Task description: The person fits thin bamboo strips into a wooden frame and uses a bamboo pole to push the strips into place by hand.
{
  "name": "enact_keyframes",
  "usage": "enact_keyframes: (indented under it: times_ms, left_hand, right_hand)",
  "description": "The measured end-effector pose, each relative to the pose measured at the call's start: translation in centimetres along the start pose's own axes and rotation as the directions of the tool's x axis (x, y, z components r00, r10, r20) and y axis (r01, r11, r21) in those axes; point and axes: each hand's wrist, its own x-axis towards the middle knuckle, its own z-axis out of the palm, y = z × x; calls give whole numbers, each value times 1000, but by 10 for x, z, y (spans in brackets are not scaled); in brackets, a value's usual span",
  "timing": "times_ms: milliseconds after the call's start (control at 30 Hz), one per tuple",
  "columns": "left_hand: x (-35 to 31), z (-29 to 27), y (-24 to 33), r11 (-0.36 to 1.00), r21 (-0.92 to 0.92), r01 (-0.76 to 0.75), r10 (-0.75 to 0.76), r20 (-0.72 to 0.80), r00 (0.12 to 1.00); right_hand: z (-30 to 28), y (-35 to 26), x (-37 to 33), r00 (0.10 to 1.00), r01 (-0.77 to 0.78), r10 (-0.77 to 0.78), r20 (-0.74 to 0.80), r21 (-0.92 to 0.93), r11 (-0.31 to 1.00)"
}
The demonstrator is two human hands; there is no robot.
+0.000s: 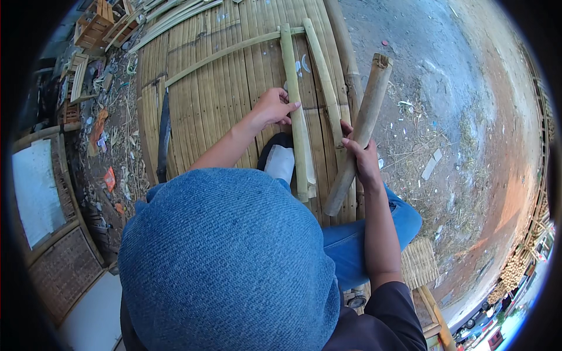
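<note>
My left hand [274, 109] is closed at a pale green bamboo slat [297, 128], its thumb against the edge and its other fingers partly hidden. To the right, my right hand [364, 157] grips a thick round bamboo pole [369, 108], which is tilted with its far end to the right. Fingers of that hand also come close to a second bamboo slat [323, 76]; touching or apart, I cannot tell. At their far ends both slats meet a thin bent bamboo strip [228, 51] that runs left. All of this is over a bamboo-slat platform [205, 123].
A dark-bladed machete [164, 137] lies at the platform's left side. Thin bamboo strips [175, 20] are piled at the far left. Wooden chair-like pieces [96, 26] stand beyond, amid ground litter. Rounded blue denim [228, 257] covers the lower middle. Bare ground [456, 117] stretches to the right.
</note>
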Motion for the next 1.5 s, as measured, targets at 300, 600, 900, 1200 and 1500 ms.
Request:
enact_keyframes:
  times_ms: [300,600,900,1200,1500]
  left_hand:
    - [3,-2,2,999,31,24,-25,20,999]
    - [4,-6,3,993,55,107,-112,90,990]
    - [-8,-19,7,958,-199,208,-135,327,935]
    - [-8,-25,-5,938,-227,261,-158,390,907]
    - [-26,-12,6,944,-230,236,-141,364,920]
  right_hand:
    - [6,-2,-1,1000,-6,5,-24,-32,999]
    - [2,0,1,998,-8,-1,-59,-143,990]
    - [4,-2,-2,998,14,-22,-56,-146,989]
    - [5,-1,0,998,-13,4,-55,-171,985]
    - [9,4,-2,999,29,-35,-36,-164,986]
